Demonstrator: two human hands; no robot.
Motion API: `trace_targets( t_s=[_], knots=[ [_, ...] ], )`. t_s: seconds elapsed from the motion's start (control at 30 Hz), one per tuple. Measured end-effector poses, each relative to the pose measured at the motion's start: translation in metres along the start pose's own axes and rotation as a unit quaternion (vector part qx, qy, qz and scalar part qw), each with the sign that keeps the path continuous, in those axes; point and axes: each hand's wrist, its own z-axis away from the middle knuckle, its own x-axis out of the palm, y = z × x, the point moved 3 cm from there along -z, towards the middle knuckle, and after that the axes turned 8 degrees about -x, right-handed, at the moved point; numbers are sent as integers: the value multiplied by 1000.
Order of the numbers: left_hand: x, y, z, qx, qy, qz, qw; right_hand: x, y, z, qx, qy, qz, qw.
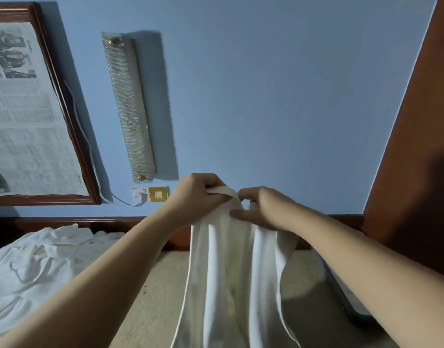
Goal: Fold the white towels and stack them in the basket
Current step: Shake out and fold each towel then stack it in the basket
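A white towel [228, 272] hangs in front of me, held up by its top edge and draping down past the bottom of the view. My left hand [198, 194] grips the folded top hem. Close beside it, my right hand [260, 208] pinches the same edge with thumb and fingers. A heap of more white towels [40, 262] lies crumpled on the beige surface at the left. At the lower right, partly behind my right forearm, a dark-rimmed container holding something white [349, 295] shows; I cannot tell whether it is the basket.
A blue wall is ahead with a framed newspaper [27, 109], a long glass wall lamp [128, 106], and a socket with a white cable [150, 194]. A brown wooden panel [417, 146] stands at the right. A dark wooden baseboard [115, 222] runs behind the beige surface [153, 310].
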Motion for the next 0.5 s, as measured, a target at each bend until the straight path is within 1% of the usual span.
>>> trace_targets(
  t_s=[0.13,0.2,0.27,0.33,0.4,0.43,0.5],
  knots=[
    [0,-11,0,-76,15,56,995,-5,10,-5,14,36,-15,999],
    [1,-20,6,-91,-13,106,990,-10,13,-3,17,50,-42,998],
    [5,-29,13,-90,-46,158,982,-10,18,-2,38,55,-79,995],
    [10,-38,16,-91,-38,176,979,-5,22,-3,80,36,-131,988],
    [13,-41,18,-105,9,166,980,3,23,-4,150,9,-200,968],
    [15,-42,18,-119,34,164,979,6,22,-3,185,-1,-247,951],
    [20,-39,21,-143,65,174,972,8,20,-1,236,-10,-358,903]
  ],
)
